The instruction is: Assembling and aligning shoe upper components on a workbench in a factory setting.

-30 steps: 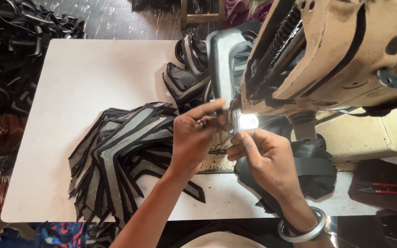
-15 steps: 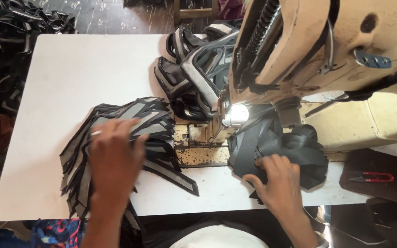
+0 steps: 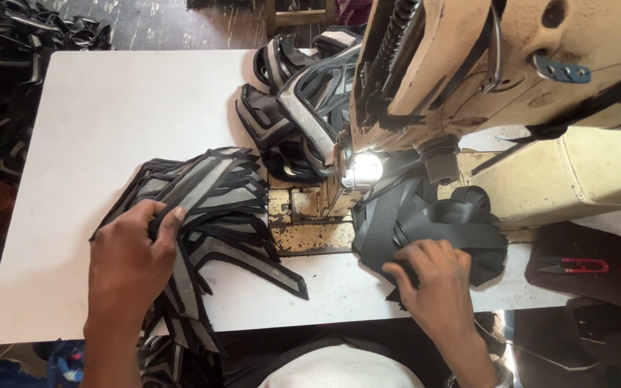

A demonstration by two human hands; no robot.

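Observation:
My left hand (image 3: 129, 260) rests on a fanned pile of black and grey shoe-upper pieces (image 3: 213, 194) at the left of the white table (image 3: 102, 115), its fingers curled over the edge of one piece. My right hand (image 3: 436, 282) lies on a heap of black strap pieces (image 3: 440, 219) just right of the needle, fingers closed on the topmost piece. Between the hands sits the worn metal bed (image 3: 303, 224) of a cream sewing machine (image 3: 483, 79), its lamp (image 3: 365, 169) lit.
Stitched black and grey uppers (image 3: 289, 100) are stacked behind the needle. Red-handled thread snips (image 3: 576, 266) lie on a dark cloth at the right. More black pieces are heaped on the floor (image 3: 8, 43) at the upper left.
A second ago both hands were together under the needle. The left hand has moved to the pile on the left, the right hand to the black heap on the right.

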